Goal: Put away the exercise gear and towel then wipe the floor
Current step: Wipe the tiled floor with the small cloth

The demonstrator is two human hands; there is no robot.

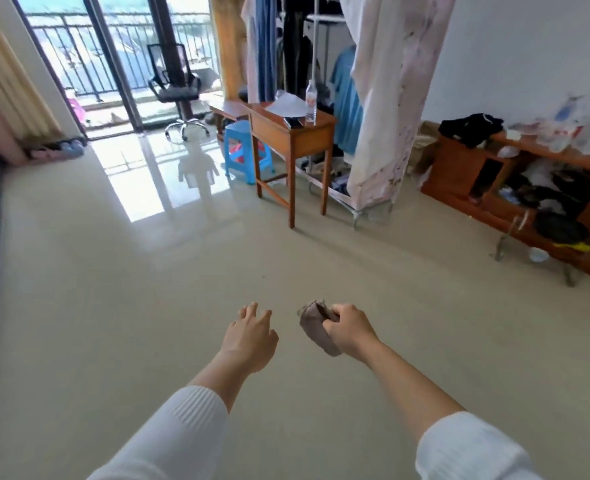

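My right hand [350, 327] grips a small bunched brownish-grey cloth [316, 329], held above the pale tiled floor [148, 306]. My left hand [250, 336] is stretched out beside it, palm down, fingers spread, holding nothing. Both arms wear white ribbed sleeves pushed up the forearms. No exercise gear shows on the floor in this view.
A wooden desk [293, 133] with a water bottle [311, 102] stands ahead, a blue plastic stool [243, 147] beside it. Behind is a fabric wardrobe [380, 98]. A low wooden shelf [515, 188] with clothes lines the right wall. An office chair [177, 91] stands at the balcony door.
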